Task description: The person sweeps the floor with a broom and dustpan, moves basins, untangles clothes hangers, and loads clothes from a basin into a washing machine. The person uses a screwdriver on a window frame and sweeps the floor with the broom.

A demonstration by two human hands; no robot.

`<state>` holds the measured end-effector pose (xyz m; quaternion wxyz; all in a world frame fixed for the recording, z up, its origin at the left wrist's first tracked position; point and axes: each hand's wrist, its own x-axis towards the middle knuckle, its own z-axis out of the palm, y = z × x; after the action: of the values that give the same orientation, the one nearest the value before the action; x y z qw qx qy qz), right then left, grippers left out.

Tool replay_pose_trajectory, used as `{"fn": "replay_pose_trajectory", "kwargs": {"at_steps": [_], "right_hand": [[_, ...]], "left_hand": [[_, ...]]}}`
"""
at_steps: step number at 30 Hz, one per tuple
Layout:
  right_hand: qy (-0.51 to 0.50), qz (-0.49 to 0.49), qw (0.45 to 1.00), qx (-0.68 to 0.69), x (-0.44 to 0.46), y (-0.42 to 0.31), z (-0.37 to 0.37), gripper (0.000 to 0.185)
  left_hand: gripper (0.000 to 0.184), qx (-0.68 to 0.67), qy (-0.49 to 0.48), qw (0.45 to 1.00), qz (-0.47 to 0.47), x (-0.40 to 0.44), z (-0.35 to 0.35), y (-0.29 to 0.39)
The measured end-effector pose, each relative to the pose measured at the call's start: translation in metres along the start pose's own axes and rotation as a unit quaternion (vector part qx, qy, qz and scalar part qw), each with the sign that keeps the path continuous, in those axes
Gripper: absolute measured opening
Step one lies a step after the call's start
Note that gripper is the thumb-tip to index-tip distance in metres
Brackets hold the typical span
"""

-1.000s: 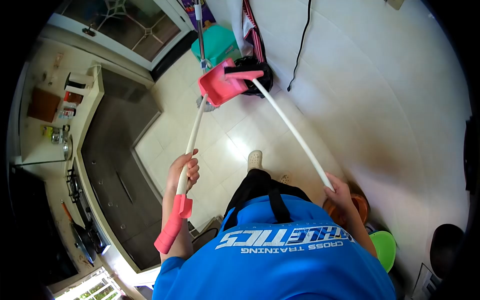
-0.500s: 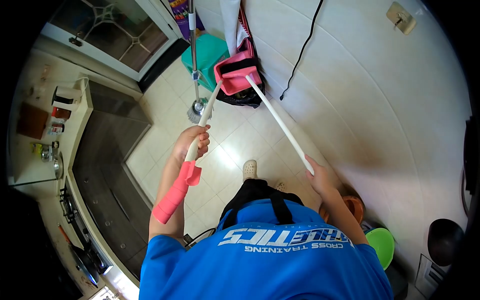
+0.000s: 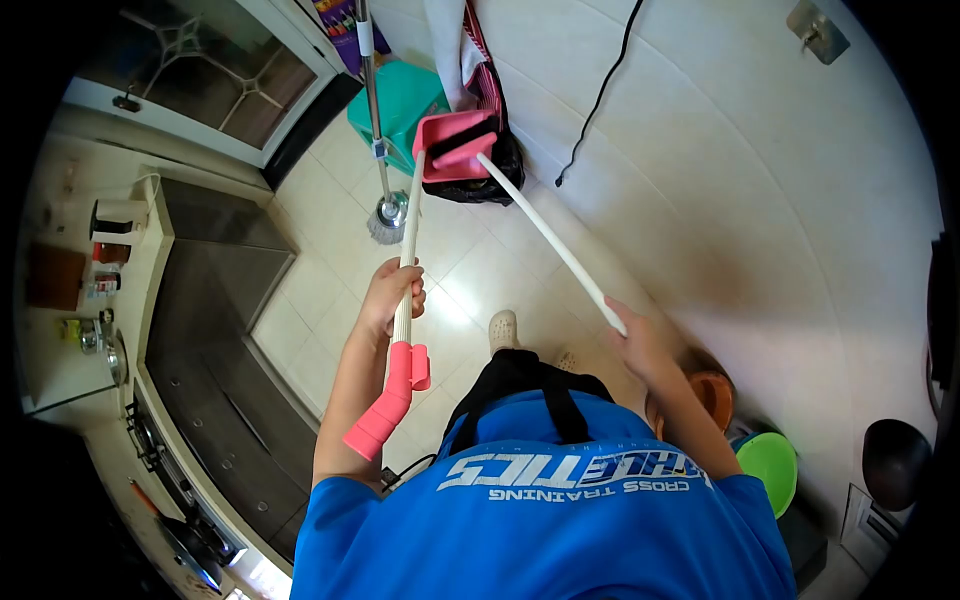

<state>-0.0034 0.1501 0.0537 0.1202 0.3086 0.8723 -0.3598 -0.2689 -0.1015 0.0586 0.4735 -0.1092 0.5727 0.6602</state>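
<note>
My left hand (image 3: 394,298) is closed around the ribbed white pole of a pink dustpan (image 3: 436,131), above the pole's pink end grip (image 3: 390,405). The dustpan is raised over a black trash bag (image 3: 508,172). A pink brush (image 3: 466,150) with dark bristles lies across the inside of the pan. Its white handle (image 3: 548,235) runs down to my right hand (image 3: 636,338), whose fingers are wrapped round the end.
A mop (image 3: 386,218) stands by a teal stool (image 3: 405,100) near the glazed door (image 3: 215,70). Grey cabinets (image 3: 215,300) line the left. An orange bucket (image 3: 712,398) and a green basin (image 3: 768,468) sit at the right wall (image 3: 760,200).
The dustpan first moved up over the black bag and now tilts differently. The brush went from the pan's edge to inside it. Both hands kept their hold.
</note>
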Motion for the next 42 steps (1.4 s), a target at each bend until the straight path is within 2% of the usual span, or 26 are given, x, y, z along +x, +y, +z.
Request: {"fn": "replay_pose_trajectory", "kwargs": {"at_steps": [1, 3, 5, 6, 7, 9, 13, 15, 18, 21, 24, 28, 31, 33, 37, 40, 42], "right_hand": [[-0.001, 0.006, 1.000, 0.001, -0.005, 0.002, -0.004, 0.043], [0.027, -0.089, 0.993, 0.069, -0.011, 0.004, -0.011, 0.042], [0.043, -0.107, 0.991, 0.062, -0.012, -0.007, -0.016, 0.041], [0.059, -0.132, 0.988, 0.054, -0.009, -0.016, -0.019, 0.040], [0.059, -0.130, 0.988, 0.055, -0.007, -0.026, -0.021, 0.040], [0.036, -0.090, 0.992, 0.083, 0.001, -0.041, -0.021, 0.040], [0.030, -0.038, 0.997, 0.061, 0.009, -0.035, -0.019, 0.040], [0.008, -0.047, 0.992, 0.119, 0.003, -0.038, -0.026, 0.040], [0.016, -0.035, 0.993, 0.115, -0.001, -0.028, -0.010, 0.041], [0.048, -0.059, 0.993, 0.087, 0.001, -0.004, -0.005, 0.040], [0.041, -0.063, 0.991, 0.110, -0.007, -0.002, -0.011, 0.039], [0.034, -0.032, 0.989, 0.139, -0.009, -0.005, -0.006, 0.039], [0.085, -0.070, 0.986, 0.123, -0.002, 0.005, 0.004, 0.040], [0.016, 0.005, 0.989, 0.144, -0.011, -0.002, -0.009, 0.039], [0.020, -0.028, 0.981, 0.189, -0.017, 0.000, -0.002, 0.040], [0.035, -0.007, 0.984, 0.176, 0.001, 0.033, 0.021, 0.040], [0.166, -0.203, 0.965, 0.020, 0.004, 0.058, 0.030, 0.041]], "left_hand": [[0.015, 0.010, 0.008, 1.000, 0.000, 0.000, -0.004, -0.004], [0.016, 0.017, 0.001, 1.000, 0.007, 0.002, -0.012, -0.011], [0.016, 0.022, -0.005, 1.000, 0.016, 0.003, -0.015, -0.022], [0.022, 0.064, 0.013, 0.998, 0.026, 0.004, -0.013, -0.027], [0.029, 0.107, 0.031, 0.993, 0.036, 0.004, -0.011, -0.033], [0.030, 0.194, 0.045, 0.976, 0.091, 0.000, 0.004, -0.043], [0.032, 0.243, 0.056, 0.963, 0.106, 0.003, 0.011, -0.052], [0.034, 0.262, 0.059, 0.958, 0.097, 0.005, 0.012, -0.057], [0.040, 0.337, 0.076, 0.926, 0.153, 0.007, 0.012, -0.073], [0.040, 0.303, 0.093, 0.940, 0.131, -0.004, 0.022, -0.062], [0.039, 0.328, 0.089, 0.933, 0.120, -0.004, 0.015, -0.064], [0.041, 0.332, 0.077, 0.932, 0.120, -0.008, 0.017, -0.066], [0.042, 0.308, 0.077, 0.939, 0.131, -0.005, 0.016, -0.065], [0.043, 0.320, 0.094, 0.936, 0.109, -0.004, 0.011, -0.067], [0.044, 0.330, 0.089, 0.933, 0.114, -0.011, 0.010, -0.073], [0.045, 0.314, 0.089, 0.938, 0.115, -0.015, 0.016, -0.068], [0.044, 0.334, 0.096, 0.928, 0.132, -0.019, 0.009, -0.069]]}}
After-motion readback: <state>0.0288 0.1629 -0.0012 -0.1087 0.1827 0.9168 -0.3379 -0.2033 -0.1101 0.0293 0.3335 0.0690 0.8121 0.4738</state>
